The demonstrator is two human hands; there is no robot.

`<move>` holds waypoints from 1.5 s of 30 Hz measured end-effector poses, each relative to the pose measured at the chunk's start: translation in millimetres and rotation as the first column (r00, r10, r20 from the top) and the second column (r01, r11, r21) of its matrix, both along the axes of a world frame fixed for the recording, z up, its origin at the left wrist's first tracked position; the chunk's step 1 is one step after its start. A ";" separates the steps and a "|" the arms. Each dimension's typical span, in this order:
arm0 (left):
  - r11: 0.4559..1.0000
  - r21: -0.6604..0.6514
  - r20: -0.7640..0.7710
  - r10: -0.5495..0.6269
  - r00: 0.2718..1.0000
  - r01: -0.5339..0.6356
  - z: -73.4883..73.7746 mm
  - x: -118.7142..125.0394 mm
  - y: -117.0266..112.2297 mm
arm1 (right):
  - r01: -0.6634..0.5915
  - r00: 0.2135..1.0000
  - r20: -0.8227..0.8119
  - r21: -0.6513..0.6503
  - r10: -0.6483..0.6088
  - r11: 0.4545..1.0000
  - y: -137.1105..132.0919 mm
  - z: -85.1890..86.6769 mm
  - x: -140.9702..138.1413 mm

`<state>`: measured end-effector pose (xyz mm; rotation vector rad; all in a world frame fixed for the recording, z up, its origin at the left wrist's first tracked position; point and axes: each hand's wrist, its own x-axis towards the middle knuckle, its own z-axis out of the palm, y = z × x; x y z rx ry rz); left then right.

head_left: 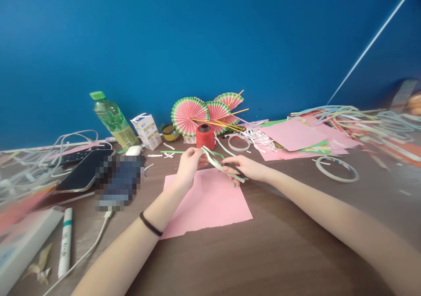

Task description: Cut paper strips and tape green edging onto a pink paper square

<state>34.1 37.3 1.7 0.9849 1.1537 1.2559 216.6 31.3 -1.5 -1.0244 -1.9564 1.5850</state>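
My left hand (188, 165) pinches one end of a folded pale green paper strip (217, 161) above a pink sheet of paper (207, 204) lying on the brown table (279, 252). My right hand (244, 169) is closed on the other end of the strip, and something dark shows under its fingers; I cannot make out what it is. Both hands hover just over the far edge of the pink sheet. A black band sits on my left wrist.
A red spool (205, 136), pink-and-green paper fans (190, 114) with yellow sticks, a tape ring (239, 143) and another tape ring (336, 169) lie behind. A green bottle (113, 119), small carton (147, 130), phone (86, 169), cables and a marker (65, 242) are at left; paper sheets and strips at right.
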 end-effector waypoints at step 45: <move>0.762 0.348 0.373 0.421 0.827 -0.546 62.5 -58.6 23.6 | 0.176 0.961 0.158 0.279 -0.226 0.944 16.0 18.4 27.1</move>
